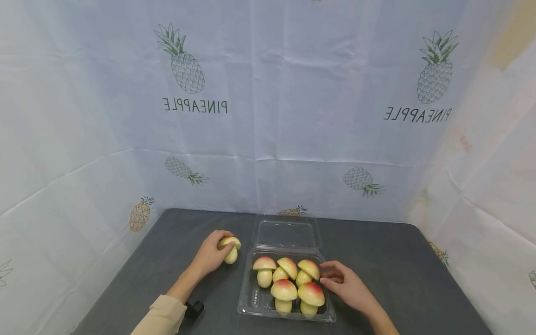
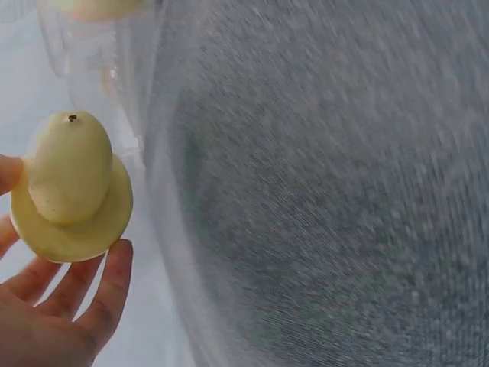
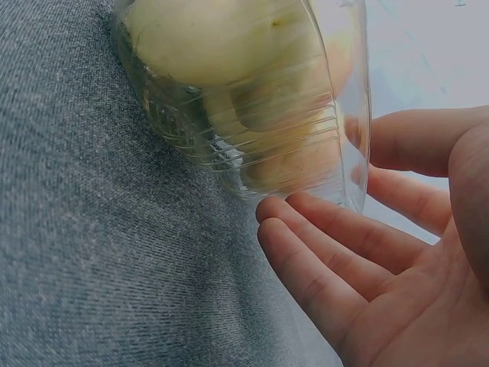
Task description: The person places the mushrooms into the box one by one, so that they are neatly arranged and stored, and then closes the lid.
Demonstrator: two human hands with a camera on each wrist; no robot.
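Observation:
My left hand (image 1: 212, 251) holds a yellow toy mushroom (image 1: 231, 257) between thumb and fingers, left of a clear plastic box. In the left wrist view the toy mushroom (image 2: 70, 172) shows its rounded stem end, with a small dark spot. Several toy mushrooms with yellow stems and red-tinged caps (image 1: 284, 290) lie in the open clear plastic box (image 1: 246, 298). At the box's right side is my right hand (image 1: 345, 284), fingertips by the rim. In the right wrist view its fingers (image 3: 359, 237) extend loosely beside the clear wall; whether they press it I cannot tell.
The box's hinged lid (image 1: 286, 232) lies back toward the rear. Everything stands on a dark grey table (image 1: 377, 251). A white curtain (image 1: 293, 116) with pineapple prints hangs behind and at both sides. A black strap (image 1: 194, 310) is by the left sleeve.

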